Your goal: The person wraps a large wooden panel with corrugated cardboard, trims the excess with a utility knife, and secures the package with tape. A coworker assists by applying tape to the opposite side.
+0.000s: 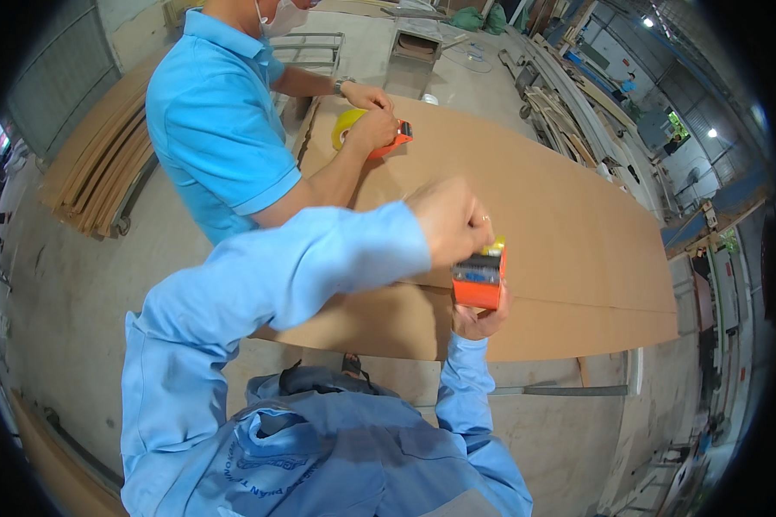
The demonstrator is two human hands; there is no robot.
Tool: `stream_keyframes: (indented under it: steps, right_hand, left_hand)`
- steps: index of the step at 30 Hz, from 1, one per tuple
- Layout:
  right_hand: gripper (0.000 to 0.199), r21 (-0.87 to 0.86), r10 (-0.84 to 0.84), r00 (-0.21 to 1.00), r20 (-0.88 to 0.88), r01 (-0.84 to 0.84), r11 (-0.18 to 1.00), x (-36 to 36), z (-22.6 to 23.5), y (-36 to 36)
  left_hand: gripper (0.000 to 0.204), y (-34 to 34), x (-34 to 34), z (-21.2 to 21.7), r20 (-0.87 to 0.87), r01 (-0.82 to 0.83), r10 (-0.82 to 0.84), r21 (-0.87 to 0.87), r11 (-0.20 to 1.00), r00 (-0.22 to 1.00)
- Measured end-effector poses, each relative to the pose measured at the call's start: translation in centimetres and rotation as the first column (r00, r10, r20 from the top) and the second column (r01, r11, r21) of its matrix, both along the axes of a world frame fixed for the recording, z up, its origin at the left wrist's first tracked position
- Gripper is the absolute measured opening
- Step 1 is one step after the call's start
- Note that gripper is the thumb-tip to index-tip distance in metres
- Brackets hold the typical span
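Note:
My right hand point(481, 322) is wrapped round the lower end of an orange tape dispenser point(478, 295), held above a large brown cardboard sheet point(560, 215). A dark band and a serrated-looking edge cross the dispenser's top, and a bit of yellow tape point(495, 247) shows behind them. From the left my other arm reaches across, and my left hand point(450, 221) is closed in a pinch right over the tape. It is slightly blurred, and what lies between its fingertips is hidden.
Across the cardboard on the left stands a co-worker in a blue shirt point(224, 121), both hands on another orange dispenser point(392, 145) with a yellow roll point(345, 127). Stacked brown boards point(103, 155) lie at far left. A metal frame point(578, 389) shows beneath the sheet's near edge.

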State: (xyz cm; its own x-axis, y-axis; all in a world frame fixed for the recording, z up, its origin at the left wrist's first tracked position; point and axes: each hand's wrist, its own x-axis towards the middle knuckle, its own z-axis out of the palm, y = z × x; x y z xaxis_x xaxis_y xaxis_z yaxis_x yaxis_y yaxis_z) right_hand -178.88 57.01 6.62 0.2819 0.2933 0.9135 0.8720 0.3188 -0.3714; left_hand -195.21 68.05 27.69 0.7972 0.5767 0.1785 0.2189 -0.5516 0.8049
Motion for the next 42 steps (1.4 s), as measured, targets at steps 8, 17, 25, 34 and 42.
stream_keyframes:
  steps: [8, 17, 25, 34, 42]
  right_hand:
    - [0.077, -0.112, 0.008, 0.889, 0.459, 0.049, 0.993, 5.5, 3.3, -2.6]
    - [0.071, 0.160, -0.208, 0.805, 0.556, 0.143, 0.977, 5.4, 4.3, -3.0]
    - [0.062, -0.535, 0.329, 0.936, 0.127, -0.214, 0.817, 3.0, 5.7, 0.2]
    - [0.062, -0.647, 0.129, 0.928, -0.349, -0.338, 0.683, 0.8, 2.3, 5.3]
    - [0.047, -0.192, 0.185, 0.975, -0.127, -0.207, 0.959, 2.6, -4.2, 7.8]
  left_hand:
    - [0.021, -3.3, -4.3, -3.6, 0.299, 0.105, -0.274, 0.477, 0.872, 0.914]
    - [0.031, -7.2, -8.0, -6.4, 0.326, -0.069, -0.172, 0.611, 0.789, 0.930]
    - [0.012, 1.8, -5.0, -6.1, 0.107, -0.257, 0.236, 0.284, 0.924, 0.966]
    - [0.018, 9.4, 7.1, -7.0, -0.369, -0.217, 0.463, 0.544, 0.811, 0.806]
    - [0.037, -1.1, 16.0, -0.4, -0.571, 0.400, 0.562, 0.821, 0.408, 0.598]
